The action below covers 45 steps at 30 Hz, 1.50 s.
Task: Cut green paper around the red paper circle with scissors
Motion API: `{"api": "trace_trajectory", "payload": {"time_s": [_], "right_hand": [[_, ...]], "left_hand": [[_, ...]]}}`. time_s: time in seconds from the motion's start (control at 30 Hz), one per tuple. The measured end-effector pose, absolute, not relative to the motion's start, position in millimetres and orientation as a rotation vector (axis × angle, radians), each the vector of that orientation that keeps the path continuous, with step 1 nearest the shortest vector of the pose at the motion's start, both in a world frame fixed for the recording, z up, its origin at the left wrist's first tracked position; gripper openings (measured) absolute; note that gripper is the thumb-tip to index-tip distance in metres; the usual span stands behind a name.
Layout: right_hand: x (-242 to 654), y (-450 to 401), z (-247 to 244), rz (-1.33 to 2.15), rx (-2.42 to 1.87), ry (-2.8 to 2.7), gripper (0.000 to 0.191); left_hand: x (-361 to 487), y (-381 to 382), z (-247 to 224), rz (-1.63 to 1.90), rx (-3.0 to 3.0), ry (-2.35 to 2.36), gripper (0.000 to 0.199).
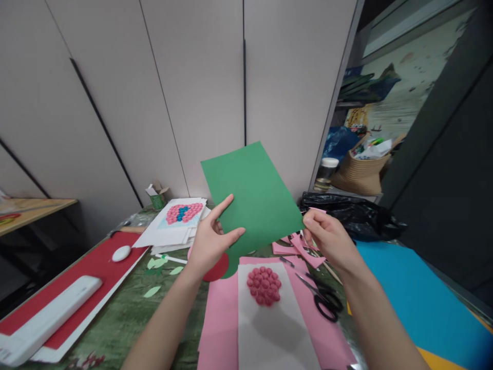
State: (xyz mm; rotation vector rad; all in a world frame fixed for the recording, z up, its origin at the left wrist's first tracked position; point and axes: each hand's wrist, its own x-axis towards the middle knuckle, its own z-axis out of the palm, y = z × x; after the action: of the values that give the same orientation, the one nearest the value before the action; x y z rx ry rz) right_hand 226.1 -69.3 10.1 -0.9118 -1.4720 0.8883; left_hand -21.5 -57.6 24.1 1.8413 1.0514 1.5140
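Raised over the table is a sheet of green paper, tilted and held in both hands. My left hand grips its lower left edge, with thumb and forefinger spread across the front and the other fingers partly hidden. At the lower right corner, my right hand pinches the sheet between thumb and fingers. Below lies a white sheet bearing a cluster of dark pink paper rolls, on top of pink paper. A red paper circle shows beside my left wrist.
Black-handled scissors and pink scraps lie right of the white sheet. Blue card covers the right side. Left are leaf cutouts, a white paper trimmer and a finished picture. A black plastic bag sits behind.
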Motion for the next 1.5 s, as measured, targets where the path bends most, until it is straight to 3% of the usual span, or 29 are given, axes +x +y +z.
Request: {"api": "trace_trajectory", "payload": {"time_s": [0.3, 0.47, 0.7, 0.83, 0.9, 1.1, 1.27, 1.5], "right_hand": [[234, -67, 13, 1.020, -0.940, -1.563, 0.028], [229, -61, 6, 0.813, -1.111, -1.532, 0.022], [224, -69, 10, 0.611, -1.279, -1.859, 0.031], [214, -84, 19, 0.565, -1.322, -2.053, 0.027], [211, -90, 24, 0.551, -1.347, -2.124, 0.027], [212, -99, 27, 0.399, -1.367, -2.217, 0.023], [213, -96, 20, 0.166, -1.203, -2.236, 0.024], [207, -99, 25, 0.117, -1.000, -2.197, 0.026]], "left_hand": [[-25, -50, 19, 1.364, 1.956, 1.022, 0.068], [-22, -46, 14, 1.142, 2.078, 1.024, 0.069], [-27, -35, 13, 1.630, 2.132, 1.327, 0.078], [-25, -44, 16, 1.452, 2.061, 1.164, 0.078], [-23, -48, 16, 1.387, 1.971, 1.064, 0.073], [-26, -47, 18, 1.331, 1.736, 1.006, 0.026], [-27, -51, 21, 1.243, 1.589, 0.885, 0.025], [-20, -50, 17, 1.198, 1.505, 0.892, 0.022]]}}
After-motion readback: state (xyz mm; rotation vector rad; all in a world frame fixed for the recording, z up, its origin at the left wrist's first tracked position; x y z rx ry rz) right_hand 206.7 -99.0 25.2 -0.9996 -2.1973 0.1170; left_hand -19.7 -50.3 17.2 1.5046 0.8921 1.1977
